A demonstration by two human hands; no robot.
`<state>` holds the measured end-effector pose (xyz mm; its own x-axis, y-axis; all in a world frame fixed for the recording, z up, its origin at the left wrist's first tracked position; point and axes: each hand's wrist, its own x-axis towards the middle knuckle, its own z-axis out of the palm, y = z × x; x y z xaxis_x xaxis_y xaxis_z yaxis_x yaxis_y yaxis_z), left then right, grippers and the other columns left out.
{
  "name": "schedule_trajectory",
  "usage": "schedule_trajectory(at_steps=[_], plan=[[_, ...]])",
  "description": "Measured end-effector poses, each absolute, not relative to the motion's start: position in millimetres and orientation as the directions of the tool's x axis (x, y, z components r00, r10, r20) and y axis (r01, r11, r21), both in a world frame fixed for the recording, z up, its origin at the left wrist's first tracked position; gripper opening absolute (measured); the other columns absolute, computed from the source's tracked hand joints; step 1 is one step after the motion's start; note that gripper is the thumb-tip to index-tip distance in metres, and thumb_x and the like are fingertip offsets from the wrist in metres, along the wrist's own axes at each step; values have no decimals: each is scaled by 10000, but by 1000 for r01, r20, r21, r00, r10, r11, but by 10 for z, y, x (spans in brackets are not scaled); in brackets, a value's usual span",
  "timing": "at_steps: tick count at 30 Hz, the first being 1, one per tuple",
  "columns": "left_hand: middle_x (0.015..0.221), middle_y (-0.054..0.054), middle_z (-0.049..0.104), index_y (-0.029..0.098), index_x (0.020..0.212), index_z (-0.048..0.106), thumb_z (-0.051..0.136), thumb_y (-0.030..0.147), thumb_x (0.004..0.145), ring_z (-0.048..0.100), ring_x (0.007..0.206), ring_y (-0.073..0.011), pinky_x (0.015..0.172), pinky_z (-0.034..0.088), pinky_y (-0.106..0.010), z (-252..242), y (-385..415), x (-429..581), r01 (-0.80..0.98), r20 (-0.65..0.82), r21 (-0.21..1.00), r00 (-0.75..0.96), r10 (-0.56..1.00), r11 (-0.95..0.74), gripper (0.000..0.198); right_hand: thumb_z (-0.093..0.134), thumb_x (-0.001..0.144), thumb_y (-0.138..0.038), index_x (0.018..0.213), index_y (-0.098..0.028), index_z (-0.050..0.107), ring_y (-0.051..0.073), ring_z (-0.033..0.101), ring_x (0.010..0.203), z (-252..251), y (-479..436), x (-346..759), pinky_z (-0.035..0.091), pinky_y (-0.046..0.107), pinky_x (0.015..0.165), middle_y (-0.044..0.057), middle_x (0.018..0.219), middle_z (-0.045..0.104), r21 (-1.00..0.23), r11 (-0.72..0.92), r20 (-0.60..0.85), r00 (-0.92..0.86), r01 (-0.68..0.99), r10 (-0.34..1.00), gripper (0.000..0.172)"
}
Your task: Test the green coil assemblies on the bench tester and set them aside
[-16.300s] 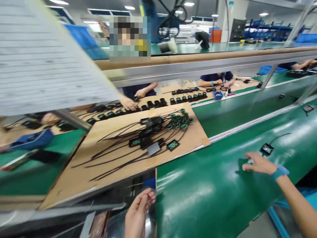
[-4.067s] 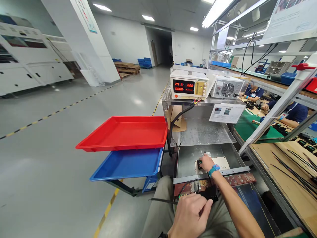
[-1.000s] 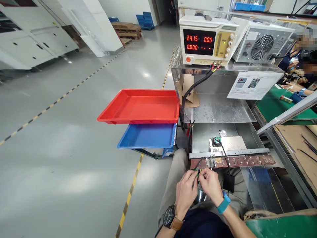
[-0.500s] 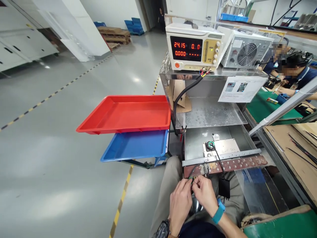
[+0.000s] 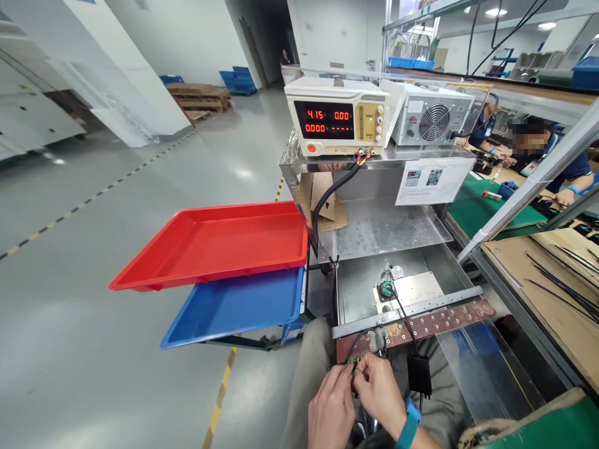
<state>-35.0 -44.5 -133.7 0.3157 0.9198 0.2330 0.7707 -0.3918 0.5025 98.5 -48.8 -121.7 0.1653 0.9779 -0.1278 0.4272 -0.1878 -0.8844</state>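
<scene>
My left hand (image 5: pixel 331 405) and my right hand (image 5: pixel 379 388) meet low in the view, above my lap, with their fingertips closed together. Between them is a small green part (image 5: pixel 350 363), mostly covered by fingers, so its kind is unclear. A thin black cable (image 5: pixel 360 340) runs near it from the brown strip with metal studs (image 5: pixel 440 321) just beyond. Right of my right hand hangs a black box (image 5: pixel 419 375) on a cord. That cord leads up to a round green-ringed part (image 5: pixel 387 289) on a silver plate (image 5: pixel 421 292) in the metal tray.
A power supply (image 5: pixel 337 118) with red digits stands on the metal shelf, beside a unit with a fan (image 5: pixel 434 121). A red tray (image 5: pixel 219 243) overhangs a blue tray (image 5: pixel 243 305) at left. Black wires (image 5: pixel 559 280) lie on the right bench. A co-worker (image 5: pixel 552 156) sits beyond.
The camera view has tilted up and shifted, so the surroundings sit lower and mostly farther left. My hands stay together at the green part.
</scene>
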Motion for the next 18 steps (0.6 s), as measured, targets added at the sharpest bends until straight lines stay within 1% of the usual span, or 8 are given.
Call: schedule_trajectory(at_steps=[4, 10, 15, 18], plan=[[1025, -56, 751, 240, 1100, 722, 419, 144, 942, 735, 889, -187, 696, 574, -241, -1327, -429, -352, 750, 252, 525, 316, 915, -403, 354, 506, 819, -153, 692, -195, 533, 134, 461, 561, -1243, -481, 980, 284, 234, 551, -16, 603, 518, -882, -207, -147, 171, 423, 974, 137], [1024, -66, 753, 220, 1091, 726, 402, 162, 959, 740, 886, -193, 688, 584, -248, -1358, -423, -358, 764, 253, 500, 321, 913, -408, 355, 515, 811, -155, 685, -193, 525, 131, 453, 567, -1247, -472, 976, 263, 237, 549, -18, 598, 511, -887, -216, -157, 173, 408, 972, 132], [1032, -69, 756, 234, 1115, 720, 427, 161, 949, 742, 897, -196, 689, 579, -236, -1467, -394, -416, 752, 251, 500, 349, 903, -430, 345, 487, 802, -213, 682, -206, 490, 142, 457, 572, -1263, -466, 967, 267, 249, 551, -10, 594, 502, -897, -208, -155, 164, 390, 974, 120], [967, -59, 756, 243, 1101, 724, 446, 150, 929, 742, 852, -186, 686, 571, -218, -1605, -380, -424, 728, 295, 509, 354, 887, -460, 340, 478, 789, -249, 674, -218, 455, 156, 483, 583, -1376, -447, 964, 287, 256, 565, 3, 593, 513, -900, -213, -169, 147, 381, 975, 121]])
